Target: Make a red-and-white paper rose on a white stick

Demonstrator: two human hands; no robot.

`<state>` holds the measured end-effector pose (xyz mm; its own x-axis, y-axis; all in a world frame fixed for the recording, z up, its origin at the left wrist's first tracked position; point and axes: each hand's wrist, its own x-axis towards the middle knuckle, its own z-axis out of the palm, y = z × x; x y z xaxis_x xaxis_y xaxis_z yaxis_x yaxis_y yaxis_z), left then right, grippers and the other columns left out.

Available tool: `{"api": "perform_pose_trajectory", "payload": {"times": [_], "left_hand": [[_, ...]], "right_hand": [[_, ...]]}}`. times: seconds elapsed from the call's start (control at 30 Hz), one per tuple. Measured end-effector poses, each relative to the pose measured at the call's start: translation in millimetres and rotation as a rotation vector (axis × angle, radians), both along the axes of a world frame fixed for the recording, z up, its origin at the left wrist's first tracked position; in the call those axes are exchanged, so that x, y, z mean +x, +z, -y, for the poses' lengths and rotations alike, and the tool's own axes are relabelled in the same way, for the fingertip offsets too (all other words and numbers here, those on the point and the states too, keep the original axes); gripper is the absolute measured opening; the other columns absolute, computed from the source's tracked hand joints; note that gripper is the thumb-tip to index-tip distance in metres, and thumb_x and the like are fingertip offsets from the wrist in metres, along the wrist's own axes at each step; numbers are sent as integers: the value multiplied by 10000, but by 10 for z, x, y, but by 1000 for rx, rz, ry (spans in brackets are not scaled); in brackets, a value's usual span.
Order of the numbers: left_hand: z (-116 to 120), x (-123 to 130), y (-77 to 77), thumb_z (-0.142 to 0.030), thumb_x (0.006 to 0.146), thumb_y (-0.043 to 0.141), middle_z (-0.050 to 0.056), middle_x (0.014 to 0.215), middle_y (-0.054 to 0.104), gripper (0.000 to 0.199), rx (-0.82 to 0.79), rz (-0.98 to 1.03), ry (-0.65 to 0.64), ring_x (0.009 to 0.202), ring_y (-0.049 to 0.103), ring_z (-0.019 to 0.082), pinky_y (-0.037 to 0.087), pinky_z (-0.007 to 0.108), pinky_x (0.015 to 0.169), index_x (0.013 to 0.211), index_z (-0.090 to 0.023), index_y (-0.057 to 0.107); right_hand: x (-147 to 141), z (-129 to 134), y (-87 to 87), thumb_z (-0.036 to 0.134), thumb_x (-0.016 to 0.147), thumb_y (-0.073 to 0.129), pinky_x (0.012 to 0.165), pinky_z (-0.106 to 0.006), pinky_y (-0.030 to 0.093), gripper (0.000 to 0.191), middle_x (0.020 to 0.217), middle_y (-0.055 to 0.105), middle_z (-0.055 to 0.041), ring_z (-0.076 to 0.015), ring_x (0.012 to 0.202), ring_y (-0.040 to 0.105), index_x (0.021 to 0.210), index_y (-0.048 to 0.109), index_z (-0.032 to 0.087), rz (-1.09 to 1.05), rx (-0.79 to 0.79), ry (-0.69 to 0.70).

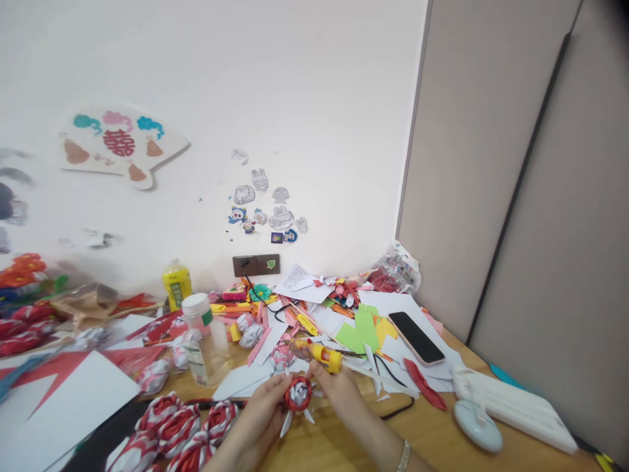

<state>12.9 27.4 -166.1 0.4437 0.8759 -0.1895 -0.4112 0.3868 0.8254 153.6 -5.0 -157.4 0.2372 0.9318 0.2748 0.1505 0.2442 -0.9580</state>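
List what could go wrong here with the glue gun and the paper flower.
The right hand holds the glue gun just above the paper flower, which the left hand grips: hot glue might drip on its fingers. The black cord crosses paper scraps and may drag them.

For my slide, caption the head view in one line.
Both hands, left hand and right hand, hold a red-and-white paper flower over a cluttered craft table.

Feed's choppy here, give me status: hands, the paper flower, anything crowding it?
Left hand and right hand both pinching red-and-white paper flower. Glue gun just behind it. Finished paper flowers left, paper scraps beyond.
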Motion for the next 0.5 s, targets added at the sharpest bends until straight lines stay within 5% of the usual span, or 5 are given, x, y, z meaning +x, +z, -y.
{"api": "perform_pose_trajectory", "payload": {"times": [0.5], "left_hand": [[34, 14, 47, -346, 432, 876, 10, 540, 609, 361, -2, -9, -14, 470, 487, 75, 409, 186, 448, 623, -110, 679]], "right_hand": [[1, -16, -48, 624, 717, 567, 696, -290, 492, 456, 806, 661, -71, -204, 761, 619, 666, 628, 175, -21, -17, 21]]}}
